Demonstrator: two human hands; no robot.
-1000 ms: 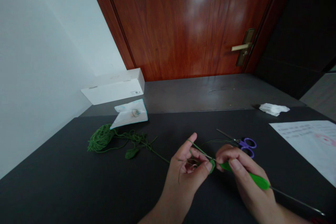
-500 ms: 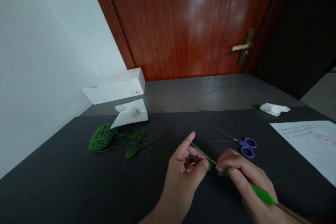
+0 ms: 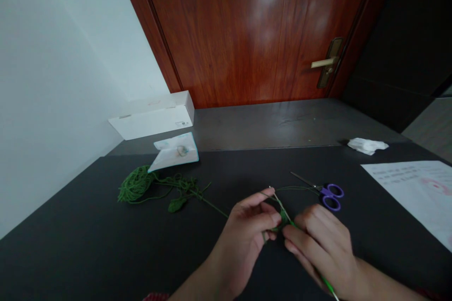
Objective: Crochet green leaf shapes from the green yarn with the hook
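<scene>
Between thumb and fingers, my left hand (image 3: 243, 233) pinches a small piece of green crochet work (image 3: 282, 218), mostly covered by the fingers. Green yarn runs over its raised index finger. My right hand (image 3: 323, 244) is closed around a crochet hook (image 3: 328, 284) with a green handle. The hook's metal shaft points up and left past the crochet piece, its tip beside my left index fingertip. A strand leads from my left hand back to a tangled ball of green yarn (image 3: 136, 184) on the left. A small green leaf-shaped piece (image 3: 177, 204) lies by the loose yarn.
Purple-handled scissors (image 3: 331, 195) lie beyond my right hand, near a thin green strand. A printed sheet (image 3: 416, 188) and a crumpled white tissue (image 3: 367, 146) are at the right. A white packet (image 3: 178, 153) and a white box (image 3: 155, 120) sit at the back left.
My right hand has turned over, tipping the hook so its shaft points more steeply upward. My left index finger has bent lower, and the crochet piece shows more between the hands.
</scene>
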